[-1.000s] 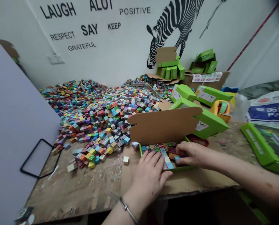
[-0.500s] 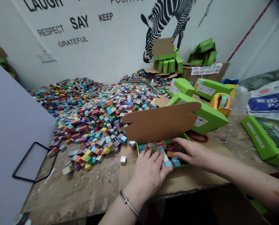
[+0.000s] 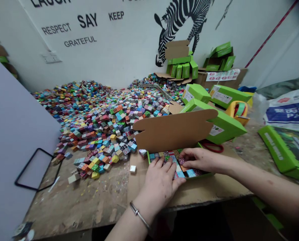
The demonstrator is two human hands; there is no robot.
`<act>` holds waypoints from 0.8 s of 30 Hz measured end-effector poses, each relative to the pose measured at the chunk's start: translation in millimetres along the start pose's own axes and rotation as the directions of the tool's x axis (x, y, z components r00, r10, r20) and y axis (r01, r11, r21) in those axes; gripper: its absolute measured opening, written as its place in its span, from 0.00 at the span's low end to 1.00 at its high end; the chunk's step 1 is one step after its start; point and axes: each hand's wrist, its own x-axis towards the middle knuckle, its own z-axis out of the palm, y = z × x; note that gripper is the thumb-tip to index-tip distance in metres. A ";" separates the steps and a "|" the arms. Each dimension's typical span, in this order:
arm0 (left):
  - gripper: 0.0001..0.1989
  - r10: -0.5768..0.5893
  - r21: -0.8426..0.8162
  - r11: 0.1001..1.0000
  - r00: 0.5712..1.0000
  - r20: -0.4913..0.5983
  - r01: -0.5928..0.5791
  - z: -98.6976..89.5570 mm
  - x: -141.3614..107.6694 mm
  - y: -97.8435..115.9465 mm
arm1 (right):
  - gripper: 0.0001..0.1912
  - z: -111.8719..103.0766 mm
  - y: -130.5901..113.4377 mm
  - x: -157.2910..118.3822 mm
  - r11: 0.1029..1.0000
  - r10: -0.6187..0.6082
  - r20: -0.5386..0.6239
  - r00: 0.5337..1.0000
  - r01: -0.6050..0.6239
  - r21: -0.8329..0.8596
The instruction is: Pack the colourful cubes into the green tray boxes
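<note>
An open green box [image 3: 149, 158] with its brown cardboard lid [image 3: 175, 131] raised holds patterned cubes in rows. My left hand [image 3: 161, 177] lies over the box's left part, its fingers spread on the cubes. Over the right part, my right hand [image 3: 196, 159] has its thumb and fingers curved around a dark red patterned cube [image 3: 181, 161]. Near the thumb of my right hand is a light blue cube [image 3: 191, 173] in the box. A single white cube [image 3: 133, 169] sits on the cardboard sheet left of the box.
A large heap of small coloured cubes [image 3: 109, 124] spreads at the left and back. Closed green boxes [image 3: 226, 129] and a yellow tape dispenser [image 3: 236, 110] stand behind to the right. Another green box [image 3: 285, 150] lies far right, beside a plastic bag [image 3: 288, 108].
My right hand has moved slightly left, its thumb and fingers now closer together at the cubes. The light blue cube now lies flatter. My left hand stays in place.
</note>
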 end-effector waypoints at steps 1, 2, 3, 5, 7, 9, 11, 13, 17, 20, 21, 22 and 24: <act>0.26 0.002 0.001 1.000 1.000 -0.004 -0.002 0.4 -0.2 -0.1 | 0.10 0.2 -0.5 -0.2 1.000 -0.010 -0.006 1.000 0.010 -0.024; 0.26 0.004 0.002 1.000 1.000 -0.008 -0.004 0.9 -0.4 -0.4 | 0.10 1.1 -0.9 -0.5 0.997 -0.028 -0.025 0.999 0.026 -0.070; 0.26 0.006 0.003 1.000 1.000 -0.012 -0.006 1.3 -0.5 -0.6 | 0.10 2.5 -1.0 -1.0 0.992 -0.045 -0.056 0.997 0.038 -0.122; 0.25 0.011 0.008 1.000 1.000 -0.021 -0.011 2.2 -0.7 -1.0 | 0.12 6.0 -0.4 -2.0 0.982 -0.069 -0.125 0.990 0.045 -0.184; 0.26 0.014 0.015 1.000 0.999 -0.035 -0.013 3.0 -0.9 -1.1 | 0.12 9.3 1.3 -2.9 0.979 -0.085 -0.164 0.983 0.051 -0.200; 0.26 0.016 0.020 1.000 0.999 -0.043 -0.015 3.6 -1.0 -0.9 | 0.10 11.4 3.8 -3.1 0.970 -0.117 -0.174 0.978 0.074 -0.233; 0.26 0.012 0.018 1.000 0.999 -0.037 -0.011 3.3 -0.9 -0.5 | 0.09 12.4 6.4 -2.5 0.955 -0.153 -0.193 0.969 0.095 -0.281; 0.25 0.002 0.014 1.000 1.000 -0.014 -0.001 1.4 -0.4 0.4 | 0.09 13.2 8.5 -1.2 0.959 -0.150 -0.207 0.967 0.091 -0.268; 0.24 -0.014 0.019 1.000 0.998 0.054 0.013 -6.2 2.4 4.0 | 0.08 14.1 8.9 0.2 0.984 -0.082 -0.206 0.975 0.047 -0.170; 0.26 -0.029 0.024 0.999 0.996 0.086 0.027 -10.8 4.8 7.1 | 0.08 10.7 7.2 -4.5 0.981 -0.089 -0.245 0.965 0.042 -0.189; 0.27 -0.030 0.023 0.999 0.995 0.091 0.029 -11.4 5.3 7.7 | 0.09 8.6 6.7 -7.6 0.974 -0.106 -0.262 0.959 0.047 -0.221; 0.27 -0.029 0.021 0.999 0.995 0.095 0.028 -11.4 5.6 8.1 | 0.09 6.5 6.3 -11.3 0.964 -0.124 -0.272 0.954 0.051 -0.261; 0.28 -0.023 0.020 1.000 0.995 0.093 0.021 -9.9 5.5 8.2 | 0.11 3.5 5.8 -19.4 0.932 -0.136 -0.270 0.953 0.031 -0.360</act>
